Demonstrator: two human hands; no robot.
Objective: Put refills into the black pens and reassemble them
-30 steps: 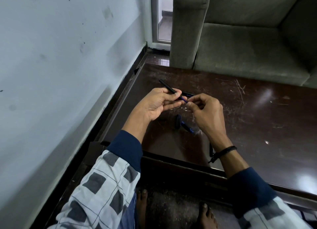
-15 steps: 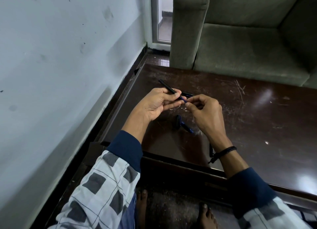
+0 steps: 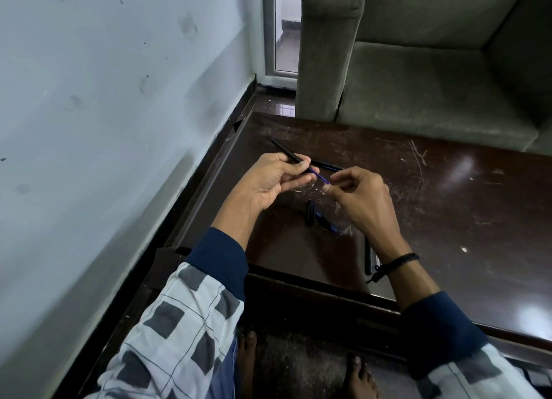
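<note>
My left hand [image 3: 276, 179] grips a black pen barrel [image 3: 286, 151] that points up and to the left above the table. A thin blue refill [image 3: 319, 175] sticks out of the barrel's near end toward my right hand [image 3: 357, 194], whose thumb and forefinger pinch the refill's tip. Another black pen [image 3: 326, 165] lies on the table just behind the hands. A short black pen part [image 3: 310, 213] and a blue refill [image 3: 326, 223] lie below the hands. One more black pen [image 3: 368, 258] lies half hidden under my right wrist.
The dark brown table [image 3: 466, 219] is scratched and glossy. A grey-green sofa [image 3: 418, 69] stands right behind it. A pale wall [image 3: 104, 114] runs along the left side. My bare feet [image 3: 248, 359] rest on the floor under the table's near edge.
My right hand has drawn to the right, away from the left hand, so more of the blue refill shows between them. The left hand and barrel stay in place.
</note>
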